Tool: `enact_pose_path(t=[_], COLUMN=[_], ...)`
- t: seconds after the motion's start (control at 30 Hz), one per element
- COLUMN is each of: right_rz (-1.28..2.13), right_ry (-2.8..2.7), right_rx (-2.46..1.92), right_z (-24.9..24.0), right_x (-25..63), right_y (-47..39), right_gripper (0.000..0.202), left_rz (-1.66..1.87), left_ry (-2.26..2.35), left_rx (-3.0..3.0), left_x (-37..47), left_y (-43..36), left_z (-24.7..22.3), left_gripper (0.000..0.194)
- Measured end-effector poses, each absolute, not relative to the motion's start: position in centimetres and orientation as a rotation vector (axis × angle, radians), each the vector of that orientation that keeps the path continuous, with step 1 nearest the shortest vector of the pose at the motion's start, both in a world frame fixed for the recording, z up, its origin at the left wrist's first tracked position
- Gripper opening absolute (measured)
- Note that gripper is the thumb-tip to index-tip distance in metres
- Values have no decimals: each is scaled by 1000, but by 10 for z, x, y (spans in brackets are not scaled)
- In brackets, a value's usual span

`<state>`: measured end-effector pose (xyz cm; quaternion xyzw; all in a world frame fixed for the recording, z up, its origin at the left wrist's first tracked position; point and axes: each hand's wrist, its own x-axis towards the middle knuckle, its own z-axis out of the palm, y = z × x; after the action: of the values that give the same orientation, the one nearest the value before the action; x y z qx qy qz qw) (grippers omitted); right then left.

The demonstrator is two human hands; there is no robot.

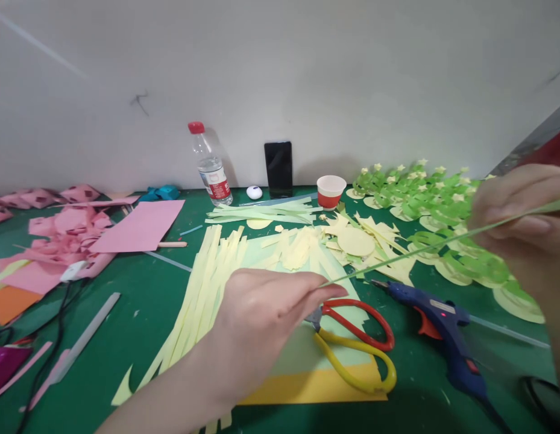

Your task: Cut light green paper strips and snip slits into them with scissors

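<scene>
A thin light green paper strip [436, 246] is stretched slantwise in the air between my two hands. My left hand [266, 313] pinches its lower end between thumb and fingers, above the pale green paper sheet. Higher up at the right edge, my right hand [524, 211] is closed on the other end. Below the strip lie scissors with one red and one yellow handle [365, 386]; their blades are hidden by my left hand. Pale yellow paper strips [193, 301] are spread to the left of that hand.
A blue glue gun [451, 325] lies at right, near rows of green paper decorations [410, 199]. Yellow scraps [356, 241], a paper cup [330, 191], a phone [278, 169] and a water bottle [211, 169] are at the back. Pink paper [139, 226] covers the left side.
</scene>
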<state>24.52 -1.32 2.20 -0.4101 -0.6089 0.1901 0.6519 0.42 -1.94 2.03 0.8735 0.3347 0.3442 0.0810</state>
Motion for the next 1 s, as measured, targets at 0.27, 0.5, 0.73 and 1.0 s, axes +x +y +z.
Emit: enact_pose_path(t=[0.27, 0.5, 0.73, 1.0], right_rz=[915, 669, 574, 735], right_ry=[-1773, -1714, -1247, -1532], right_rx=[-802, -831, -959, -825], right_z=[16, 13, 22, 5], right_x=[209, 203, 221, 193], right_y=[-12, -17, -21, -26], right_gripper=[20, 13, 5, 12], left_rz=[973, 1013, 1315, 1081], left_ry=[974, 916, 1101, 862], left_rx=[2548, 2479, 2130, 1922], left_x=[7, 7, -6, 18], left_y=[-18, -20, -4, -15], left_z=[17, 21, 25, 18], left_gripper=[19, 12, 15, 20])
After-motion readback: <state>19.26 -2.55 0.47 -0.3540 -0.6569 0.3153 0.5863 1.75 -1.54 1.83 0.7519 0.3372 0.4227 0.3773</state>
